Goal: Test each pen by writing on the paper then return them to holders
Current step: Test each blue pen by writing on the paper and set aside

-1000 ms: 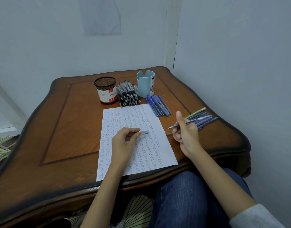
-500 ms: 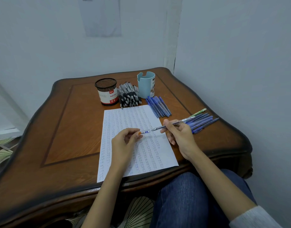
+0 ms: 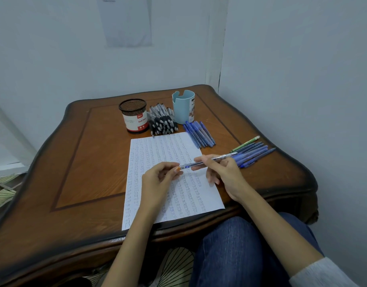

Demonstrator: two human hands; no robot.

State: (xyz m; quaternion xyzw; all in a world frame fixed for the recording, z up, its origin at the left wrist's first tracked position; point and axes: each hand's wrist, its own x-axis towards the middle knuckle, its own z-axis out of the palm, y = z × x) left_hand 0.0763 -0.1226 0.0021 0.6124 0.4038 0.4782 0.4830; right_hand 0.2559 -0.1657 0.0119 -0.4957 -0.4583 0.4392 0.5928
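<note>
Pen point(image 3: 225, 156): clear barrel with a blue band near its left end, held nearly level above the sheet and between both hands.

1. Worktop point(image 3: 74, 162): brown wood with a dark inlaid border line, set into a corner of pale walls.
2. Mesh holder point(image 3: 133, 117): black, with a red and white label, upright at the far side.
3. Black pens point(image 3: 162, 123): a heap lying just right of the mesh holder.
4. Blue holder point(image 3: 183, 107): pale blue with a notched rim, upright just beyond the heap.
5. Paper point(image 3: 157, 148): a white sheet covered in rows of small writing, its near edge at the worktop's front edge.
6. Left hand point(image 3: 157, 181): over the paper, thumb and fingertip pinching the pen's left end.
7. Blue pens point(image 3: 200, 134): a neat row on the worktop, in front of the blue holder.
8. Right hand point(image 3: 223, 172): fingers curled round the pen's middle.
9. Second group of blue pens point(image 3: 254, 152): fanned near the right edge, with a green pen point(image 3: 245, 142) on their far side.
</note>
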